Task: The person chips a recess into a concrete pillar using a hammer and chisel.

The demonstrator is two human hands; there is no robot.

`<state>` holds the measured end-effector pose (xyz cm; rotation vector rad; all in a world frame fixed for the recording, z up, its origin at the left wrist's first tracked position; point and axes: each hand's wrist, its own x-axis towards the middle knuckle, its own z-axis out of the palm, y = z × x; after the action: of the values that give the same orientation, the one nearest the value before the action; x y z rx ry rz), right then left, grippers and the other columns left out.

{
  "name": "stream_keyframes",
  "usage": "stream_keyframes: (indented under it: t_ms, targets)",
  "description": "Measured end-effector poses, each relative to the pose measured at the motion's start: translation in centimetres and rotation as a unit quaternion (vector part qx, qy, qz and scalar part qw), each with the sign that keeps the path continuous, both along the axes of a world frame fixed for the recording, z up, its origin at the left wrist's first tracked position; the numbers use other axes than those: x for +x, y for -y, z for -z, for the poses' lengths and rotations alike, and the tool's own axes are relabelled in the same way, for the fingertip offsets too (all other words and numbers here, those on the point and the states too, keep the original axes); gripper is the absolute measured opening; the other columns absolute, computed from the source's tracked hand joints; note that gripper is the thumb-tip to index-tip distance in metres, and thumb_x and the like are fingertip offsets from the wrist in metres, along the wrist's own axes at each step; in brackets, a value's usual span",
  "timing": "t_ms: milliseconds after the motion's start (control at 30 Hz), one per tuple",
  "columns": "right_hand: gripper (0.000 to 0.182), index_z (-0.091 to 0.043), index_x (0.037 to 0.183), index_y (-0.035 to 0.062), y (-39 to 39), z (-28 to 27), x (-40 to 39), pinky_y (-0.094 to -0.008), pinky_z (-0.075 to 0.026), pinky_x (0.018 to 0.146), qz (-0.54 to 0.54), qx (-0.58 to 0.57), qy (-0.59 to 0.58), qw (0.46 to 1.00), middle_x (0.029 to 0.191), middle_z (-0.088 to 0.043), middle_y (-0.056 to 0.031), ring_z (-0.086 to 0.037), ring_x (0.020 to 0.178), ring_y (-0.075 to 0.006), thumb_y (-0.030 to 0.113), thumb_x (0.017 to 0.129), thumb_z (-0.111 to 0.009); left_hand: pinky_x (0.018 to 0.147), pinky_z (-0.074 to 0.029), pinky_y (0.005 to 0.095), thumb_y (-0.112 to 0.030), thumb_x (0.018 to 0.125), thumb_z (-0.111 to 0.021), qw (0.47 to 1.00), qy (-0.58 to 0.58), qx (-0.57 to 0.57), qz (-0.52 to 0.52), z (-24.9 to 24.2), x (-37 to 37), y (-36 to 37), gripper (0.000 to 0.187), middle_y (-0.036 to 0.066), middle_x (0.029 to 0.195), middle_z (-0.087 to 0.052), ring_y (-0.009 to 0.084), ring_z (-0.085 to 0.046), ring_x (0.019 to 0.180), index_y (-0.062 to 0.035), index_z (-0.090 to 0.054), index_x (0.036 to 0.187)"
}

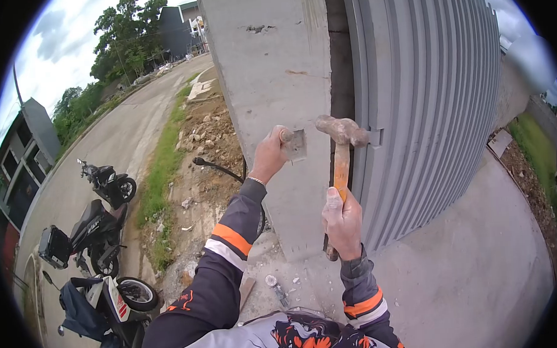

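Gripping a hammer (340, 166), the right hand (344, 224) is near a square recess (299, 146).

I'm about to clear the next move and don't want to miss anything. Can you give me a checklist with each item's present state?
1. Hammer gripped: ok; the right hand is closed around its handle.
2. Left hand positioned: ok; it is closed beside the square recess in the concrete pillar.
3. Left hand's item identified: cannot tell; a round-ended object seems to show in the fist.
4. Gloves on: not ok; both hands are bare.
5. Hammer clear of the ribbed metal panel: cannot tell; they overlap in this view.
6. Footing: cannot tell; the feet are out of view.
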<state>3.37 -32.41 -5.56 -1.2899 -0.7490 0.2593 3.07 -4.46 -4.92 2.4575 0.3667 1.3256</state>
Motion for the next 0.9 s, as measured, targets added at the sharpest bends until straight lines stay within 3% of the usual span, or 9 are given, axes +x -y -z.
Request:
stream_keyframes:
  t_ms: [100,133,233,300,333,533,767,867,900]
  targets:
    - [0.038,-0.054,0.085,0.0011,-1.0,-0.6,-1.4,-0.0315,-0.038,0.048,-0.060,0.309,-0.005,0.949,0.062,-0.047,-0.0039,-0.049,0.053,-0.0110,0.034,0.103,-0.056,0.074,-0.052,0.0435,-0.006,0.089,-0.063,0.999,-0.009,-0.015,0.027,-1.0,-0.7,-0.8,0.021,0.019,0.089,-0.067,0.0408,-0.066,0.086,-0.0077,-0.057,0.109]
    - [0.034,-0.052,0.085,0.0019,-3.5,1.9,-0.3,-0.0341,-0.039,0.049,-0.022,0.316,0.025,0.948,0.060,-0.046,-0.0069,-0.045,0.049,-0.0185,0.030,0.101,-0.060,0.074,-0.052,0.0436,-0.006,0.089,-0.064,0.999,-0.023,-0.020,0.034,-1.2,-1.0,-0.9,0.021,0.019,0.090,-0.067,0.0407,-0.066,0.087,-0.0069,-0.056,0.108]
    - [0.037,-0.058,0.092,0.0000,-7.3,3.9,3.3,-0.0519,-0.045,0.059,0.065,-0.126,0.234,0.962,0.071,-0.060,-0.0233,-0.058,0.064,-0.0476,0.037,0.099,-0.057,0.075,-0.052,0.0436,-0.007,0.089,-0.066,0.998,-0.033,-0.033,0.051,-0.5,-1.3,-1.0,0.021,0.019,0.092,-0.066,0.0397,-0.066,0.088,-0.0047,-0.056,0.107]
    - [0.041,-0.059,0.093,-0.0003,-4.8,3.7,3.2,-0.0539,-0.045,0.061,0.048,-0.164,0.219,0.961,0.073,-0.062,-0.0248,-0.060,0.069,-0.0483,0.040,0.100,-0.055,0.074,-0.052,0.0434,-0.008,0.089,-0.067,0.998,0.004,-0.030,0.048,0.5,-1.1,-3.4,0.022,0.018,0.092,-0.067,0.0383,-0.067,0.086,-0.0034,-0.057,0.108]
    - [0.043,-0.060,0.094,-0.0005,-3.1,3.8,3.0,-0.0549,-0.045,0.063,0.031,-0.187,0.218,0.957,0.074,-0.062,-0.0256,-0.061,0.071,-0.0486,0.041,0.100,-0.054,0.070,-0.053,0.0386,-0.009,0.091,-0.068,0.998,0.011,-0.060,-0.014,0.6,-1.6,-3.1,0.022,0.012,0.091,-0.069,0.0280,-0.068,0.078,-0.0020,-0.057,0.109]
    - [0.045,-0.062,0.090,-0.0015,9.4,14.2,4.7,-0.0520,-0.044,0.064,0.030,-0.285,0.148,0.946,0.072,-0.059,-0.0264,-0.061,0.073,-0.0475,0.042,0.099,-0.057,0.062,-0.050,0.0253,-0.010,0.096,-0.065,0.906,0.098,-0.405,0.079,5.3,-6.4,1.1,0.014,0.003,0.091,-0.064,0.0091,-0.060,0.073,-0.0034,-0.059,0.107]
    - [0.049,-0.061,0.083,-0.0050,19.2,24.3,3.9,-0.0490,-0.044,0.063,0.065,-0.384,0.004,0.921,0.072,-0.057,-0.0265,-0.058,0.066,-0.0431,0.041,0.098,-0.057,0.077,-0.054,0.0276,-0.001,0.089,-0.069,0.936,0.187,-0.262,0.143,3.1,-4.7,5.6,0.017,0.009,0.113,-0.068,0.0136,-0.064,0.088,-0.0072,-0.057,0.100]
    - [0.049,-0.059,0.083,-0.0052,19.1,24.9,2.7,-0.0468,-0.042,0.061,0.089,-0.363,-0.043,0.926,0.069,-0.054,-0.0241,-0.053,0.062,-0.0396,0.041,0.099,-0.057,0.090,-0.053,0.0341,0.005,0.082,-0.067,0.983,0.112,-0.054,0.139,2.6,-2.9,4.6,0.024,0.009,0.118,-0.069,0.0229,-0.067,0.103,-0.0070,-0.057,0.100]
    - [0.048,-0.058,0.083,-0.0050,18.7,24.6,2.3,-0.0464,-0.042,0.060,0.092,-0.350,-0.045,0.931,0.068,-0.054,-0.0235,-0.052,0.061,-0.0385,0.040,0.099,-0.057,0.092,-0.052,0.0340,0.005,0.081,-0.066,0.981,0.096,-0.070,0.151,2.7,-2.0,4.3,0.025,0.009,0.120,-0.069,0.0221,-0.067,0.105,-0.0070,-0.058,0.101]
